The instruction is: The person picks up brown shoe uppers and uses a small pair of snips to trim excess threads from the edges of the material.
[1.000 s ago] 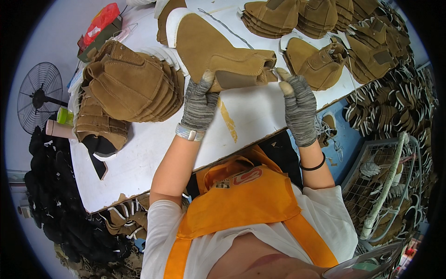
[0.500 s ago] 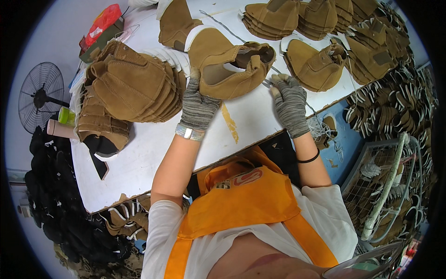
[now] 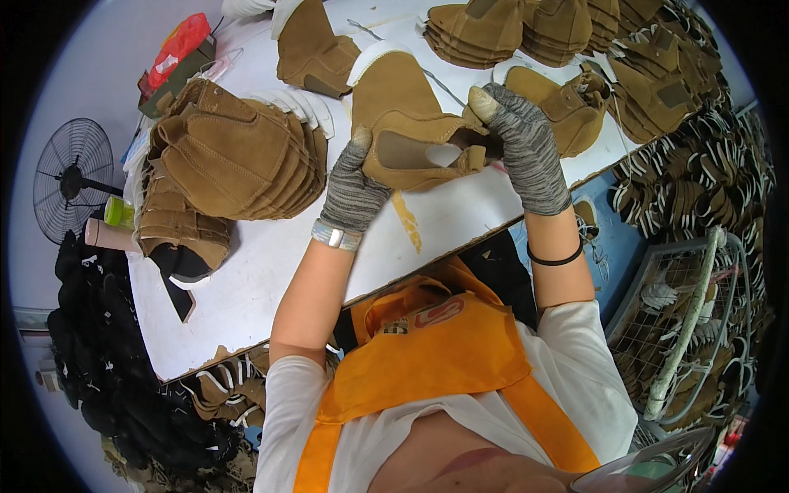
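A brown suede boot upper [image 3: 390,93] with a white stiff edge at its far end is held just above the white table [image 3: 271,283]. My left hand [image 3: 355,187], in a grey fingerless glove, is closed on its left side, thumb on top. My right hand [image 3: 528,148], gloved alike, grips the upper's right end, thumb on top and the other fingers mostly hidden. A grey tint of pale lining shows inside the upper's opening. Another brown upper [image 3: 575,111] lies just beyond my right hand.
Stacked brown uppers [image 3: 238,156] stand at the left, and more stacks [image 3: 472,37] at the far right. A single upper [image 3: 312,49] lies at the back. A fan [image 3: 72,177] is beyond the left edge; a wire cart [image 3: 682,320] stands at the right.
My right hand has moved up and left from beside the upper and now grips its right end. The upper has turned and its opening looks flatter; my left hand keeps its hold.
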A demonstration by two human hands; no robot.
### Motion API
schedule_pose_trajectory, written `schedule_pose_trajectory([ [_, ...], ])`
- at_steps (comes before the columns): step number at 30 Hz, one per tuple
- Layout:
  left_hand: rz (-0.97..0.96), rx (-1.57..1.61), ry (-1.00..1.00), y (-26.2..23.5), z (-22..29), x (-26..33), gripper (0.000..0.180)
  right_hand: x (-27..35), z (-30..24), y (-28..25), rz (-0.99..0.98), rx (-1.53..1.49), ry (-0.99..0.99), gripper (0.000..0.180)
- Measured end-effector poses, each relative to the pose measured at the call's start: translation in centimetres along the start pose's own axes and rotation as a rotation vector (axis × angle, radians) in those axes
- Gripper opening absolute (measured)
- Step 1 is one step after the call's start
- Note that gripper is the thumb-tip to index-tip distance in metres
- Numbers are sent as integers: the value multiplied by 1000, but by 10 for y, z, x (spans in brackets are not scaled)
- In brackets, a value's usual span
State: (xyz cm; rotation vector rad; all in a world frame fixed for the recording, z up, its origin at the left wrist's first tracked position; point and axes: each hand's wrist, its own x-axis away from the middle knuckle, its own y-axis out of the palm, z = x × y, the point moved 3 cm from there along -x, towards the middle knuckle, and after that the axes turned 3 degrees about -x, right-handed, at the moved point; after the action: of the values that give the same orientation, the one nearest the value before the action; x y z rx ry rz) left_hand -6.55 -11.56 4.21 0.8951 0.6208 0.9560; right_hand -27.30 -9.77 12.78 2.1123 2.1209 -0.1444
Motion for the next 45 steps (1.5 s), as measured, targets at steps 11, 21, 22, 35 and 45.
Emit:
schedule_pose_trajectory([
  [11, 53, 0, -94, -10, -4, -10, 50, -3, 19, -10, -91, 66, 155, 34],
  [21, 82, 101, -103, -6, -9, -8, 52, 25, -14, -11, 32, 606, -760, 16],
  [22, 88, 101, -111, -5, -9, -8, 51, 24, -15, -11, 38, 656, -770, 16],
  [35, 103, -24, -54, -7, -8, -9, 54, 20, 5, 0, 264, 1014, -949, 9],
  [45, 179, 46, -48, -17, -8, -11, 49, 13, 31, -18, 410, 436, -746, 20],
])
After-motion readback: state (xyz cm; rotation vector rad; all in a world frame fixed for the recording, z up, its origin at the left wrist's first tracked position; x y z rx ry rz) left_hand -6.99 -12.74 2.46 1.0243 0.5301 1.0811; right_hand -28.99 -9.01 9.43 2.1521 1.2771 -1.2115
